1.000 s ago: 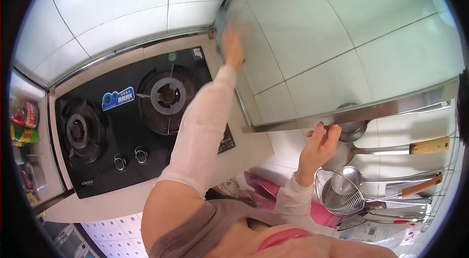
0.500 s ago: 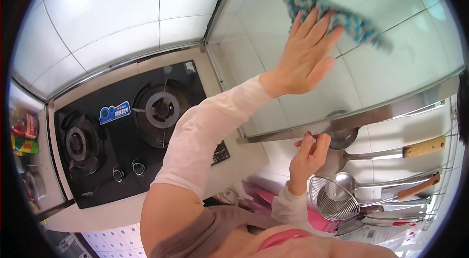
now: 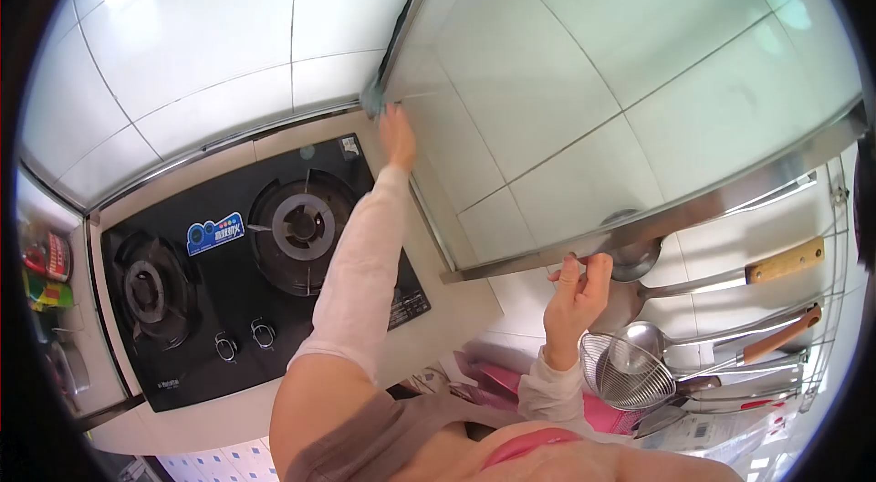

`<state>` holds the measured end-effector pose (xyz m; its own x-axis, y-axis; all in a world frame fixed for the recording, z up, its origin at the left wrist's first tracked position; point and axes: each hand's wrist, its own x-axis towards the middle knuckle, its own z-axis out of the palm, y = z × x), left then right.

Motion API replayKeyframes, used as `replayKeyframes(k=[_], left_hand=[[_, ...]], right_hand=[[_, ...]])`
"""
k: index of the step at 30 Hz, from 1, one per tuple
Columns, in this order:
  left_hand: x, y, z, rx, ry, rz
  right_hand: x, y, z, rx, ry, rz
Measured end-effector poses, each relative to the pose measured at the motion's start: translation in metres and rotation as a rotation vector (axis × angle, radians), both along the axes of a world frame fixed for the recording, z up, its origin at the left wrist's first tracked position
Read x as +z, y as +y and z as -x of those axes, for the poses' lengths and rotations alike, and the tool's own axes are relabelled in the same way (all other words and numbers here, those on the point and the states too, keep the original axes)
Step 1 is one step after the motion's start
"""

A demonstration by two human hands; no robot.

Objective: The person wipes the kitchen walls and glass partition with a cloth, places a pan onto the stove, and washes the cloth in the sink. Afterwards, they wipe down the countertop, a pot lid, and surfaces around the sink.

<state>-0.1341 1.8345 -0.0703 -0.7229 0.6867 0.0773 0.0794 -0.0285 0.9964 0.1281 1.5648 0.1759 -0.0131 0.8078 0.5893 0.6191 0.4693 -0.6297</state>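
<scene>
My left hand [image 3: 398, 134] reaches to the far corner behind the gas stove [image 3: 265, 300]. Its fingers close on a blue-green patterned cloth [image 3: 372, 99], bunched small and blurred where the glass panel meets the tiled wall. At the right, my right hand [image 3: 580, 295] is closed, thumb and fingertips pinching the lower edge of the metal frame [image 3: 712, 204] of the glass panel [image 3: 557, 99]. Part of that grip is hidden behind its own fingers.
Past the frame, a ladle [image 3: 634, 254], a wire strainer [image 3: 630, 371] and several handled utensils hang on a rack [image 3: 835, 300]. Two burners [image 3: 304, 227] stand on the stove's black top. Jars and packets [image 3: 46, 259] line the left side.
My left hand has moved the cloth from the upper middle of the glass panel leftward and down to the corner by the wall. My right hand stays at the frame.
</scene>
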Motion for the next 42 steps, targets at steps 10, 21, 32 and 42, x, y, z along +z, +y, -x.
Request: replayKeyframes(k=[10, 21, 32, 42], left_hand=[[0.297, 0.077, 0.017, 0.328, 0.368, -0.791], [0.181, -0.094, -0.088, -0.364, 0.562, -0.695], [0.452, -0.015, -0.029, -0.068, 0.842, -1.276], [0.141, -0.126, -0.081, -0.491, -0.114, -0.554]], right_hand=[[0.000, 0.004, -0.002, 0.048, 0.060, -0.033], [0.001, 0.005, -0.004, 0.072, 0.007, -0.087], [-0.008, 0.010, -0.009, 0.071, -0.019, -0.117], [-0.001, 0.008, -0.006, 0.079, -0.019, -0.165]])
